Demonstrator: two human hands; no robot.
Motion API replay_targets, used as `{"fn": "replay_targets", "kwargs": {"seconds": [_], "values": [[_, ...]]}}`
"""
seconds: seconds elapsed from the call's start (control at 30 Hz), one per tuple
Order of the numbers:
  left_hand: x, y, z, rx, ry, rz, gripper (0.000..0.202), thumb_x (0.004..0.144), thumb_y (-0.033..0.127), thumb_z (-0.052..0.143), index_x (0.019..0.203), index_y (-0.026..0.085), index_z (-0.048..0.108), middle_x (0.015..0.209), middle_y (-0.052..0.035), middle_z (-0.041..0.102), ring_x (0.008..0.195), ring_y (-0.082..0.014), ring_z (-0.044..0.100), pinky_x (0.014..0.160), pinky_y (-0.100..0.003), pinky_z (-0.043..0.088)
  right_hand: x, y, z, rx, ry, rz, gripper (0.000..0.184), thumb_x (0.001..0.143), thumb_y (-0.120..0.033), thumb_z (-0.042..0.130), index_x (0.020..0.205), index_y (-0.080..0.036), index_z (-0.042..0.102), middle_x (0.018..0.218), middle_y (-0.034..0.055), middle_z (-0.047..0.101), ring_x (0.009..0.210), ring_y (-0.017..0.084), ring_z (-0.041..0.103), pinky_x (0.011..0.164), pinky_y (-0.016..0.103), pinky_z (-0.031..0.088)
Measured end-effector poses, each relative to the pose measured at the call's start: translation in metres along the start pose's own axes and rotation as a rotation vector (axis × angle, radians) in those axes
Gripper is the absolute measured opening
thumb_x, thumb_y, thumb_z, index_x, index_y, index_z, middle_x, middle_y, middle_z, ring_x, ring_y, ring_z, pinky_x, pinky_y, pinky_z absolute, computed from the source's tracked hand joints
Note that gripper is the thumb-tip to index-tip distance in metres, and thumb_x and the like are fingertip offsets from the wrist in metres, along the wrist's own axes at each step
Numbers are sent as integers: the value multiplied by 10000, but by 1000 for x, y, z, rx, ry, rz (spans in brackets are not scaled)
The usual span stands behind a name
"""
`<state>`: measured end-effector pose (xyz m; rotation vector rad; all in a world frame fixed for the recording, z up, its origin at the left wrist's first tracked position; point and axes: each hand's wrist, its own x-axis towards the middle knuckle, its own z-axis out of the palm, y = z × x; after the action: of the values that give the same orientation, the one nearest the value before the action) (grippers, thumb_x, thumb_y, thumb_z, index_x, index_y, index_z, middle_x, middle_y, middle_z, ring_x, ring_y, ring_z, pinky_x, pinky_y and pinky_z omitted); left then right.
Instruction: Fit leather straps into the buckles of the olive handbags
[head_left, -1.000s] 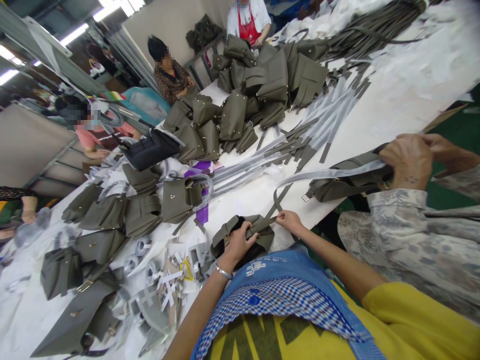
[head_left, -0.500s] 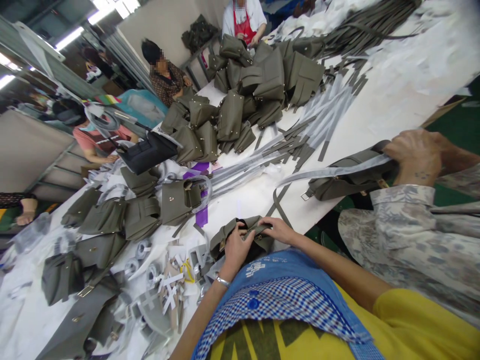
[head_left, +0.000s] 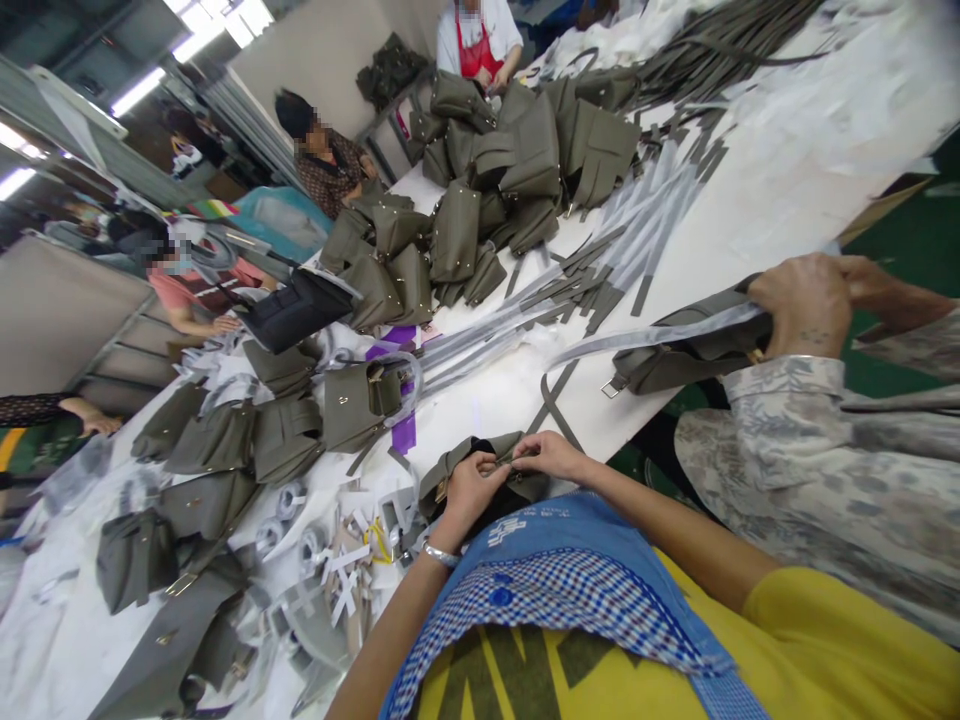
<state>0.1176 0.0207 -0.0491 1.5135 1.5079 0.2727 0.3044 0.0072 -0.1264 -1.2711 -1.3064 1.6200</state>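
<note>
Two bare hands meet over an olive handbag (head_left: 452,463) at the near edge of the white table (head_left: 480,400), just beyond the blue apron (head_left: 600,545), which seems to hide a little of the bag's near side. The step in hand looks like close fingertip work on a narrow strip or fitting at the top of the bag. As I judge it, the next move calls for a steady bag and small, matched motions of both thumbs and forefingers rather than a wide reach. The left hand (head_left: 471,490) lies over the bag with its back upward, fingers bent and drawn narrow toward the thumb; its forearm slants in from below, a silvery bracelet (head_left: 441,554) at the wrist. The right hand (head_left: 551,457) comes from the other side, forearm long and slanted, elbow out, its fingertips pinched together and pointing toward the left hand's. The tips meet or nearly so, and both hands appear to hold part of the bag, though the exact piece between them is too small to tell. A loose olive strap (head_left: 556,408) lies on the table just past the right hand; farther right, a co-worker's hand (head_left: 804,300) grasps another handbag (head_left: 660,368).
</note>
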Motion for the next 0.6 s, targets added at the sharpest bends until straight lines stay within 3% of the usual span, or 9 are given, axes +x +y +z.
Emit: {"fn": "replay_targets", "kwargs": {"seconds": [0.23, 0.43, 0.6], "values": [[4, 2, 6, 107, 24, -37, 298, 723, 272, 697, 957, 102, 629, 912, -115, 714, 872, -221, 677, 767, -299, 507, -3, -7, -1, -48, -47, -81, 224, 745, -361, 643, 818, -162, 714, 745, 23, 713, 702, 172, 645, 670, 261, 483], [9, 2, 10, 144, 69, -63, 231, 686, 201, 705, 881, 126, 607, 803, -54, 691, 802, -184, 660, 698, -248, 489, -4, -5, 3, -113, -5, -153, 188, 767, -304, 623, 880, -168, 687, 824, 30, 712, 777, 179, 650, 727, 272, 483], [14, -7, 15, 174, 114, -94, 259, 660, 252, 731, 847, 140, 592, 748, -29, 664, 745, -172, 646, 641, -232, 467, -4, -3, 7, -136, 23, -167, 191, 769, -257, 621, 937, -170, 649, 843, 24, 704, 810, 174, 652, 747, 270, 486]]}}
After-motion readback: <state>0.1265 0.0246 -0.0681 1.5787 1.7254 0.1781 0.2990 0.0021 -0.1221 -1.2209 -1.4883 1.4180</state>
